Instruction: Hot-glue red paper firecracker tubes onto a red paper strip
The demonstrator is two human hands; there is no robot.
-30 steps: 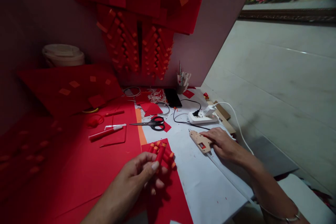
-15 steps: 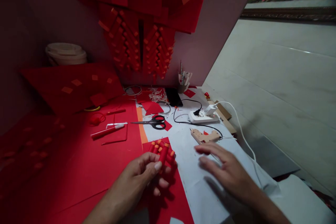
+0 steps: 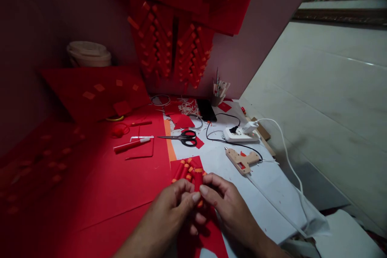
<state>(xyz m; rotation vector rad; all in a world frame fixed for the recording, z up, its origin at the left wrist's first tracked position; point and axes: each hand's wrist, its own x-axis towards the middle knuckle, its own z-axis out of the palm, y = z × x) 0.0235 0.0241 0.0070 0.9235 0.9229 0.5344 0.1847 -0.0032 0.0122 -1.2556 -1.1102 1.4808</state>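
Observation:
A red paper tube with orange bands at its ends (image 3: pixel 198 178) stands nearly upright between my hands. My left hand (image 3: pixel 178 203) pinches it from the left. From the right, my right hand (image 3: pixel 225 201) has its thumb and fingers closed on the same tube. Just behind lie several more red tubes with orange ends (image 3: pixel 183 169), in a loose pile on a red sheet (image 3: pixel 196 160). Right of the pile a beige glue gun (image 3: pixel 242 160) rests on its side, and black-handled scissors (image 3: pixel 184 138) lie farther back.
A white power strip (image 3: pixel 240 134) with plugs and cords sits at the back right. Near the wall are a black phone (image 3: pixel 207 110) and a pen cup (image 3: pixel 218 96). A red marker (image 3: pixel 130 145) lies on the left. Red tube strings (image 3: pixel 154 44) hang on the wall.
My right hand has moved left from beside the glue gun and taken hold of the tube in my left hand. The view has shifted slightly left.

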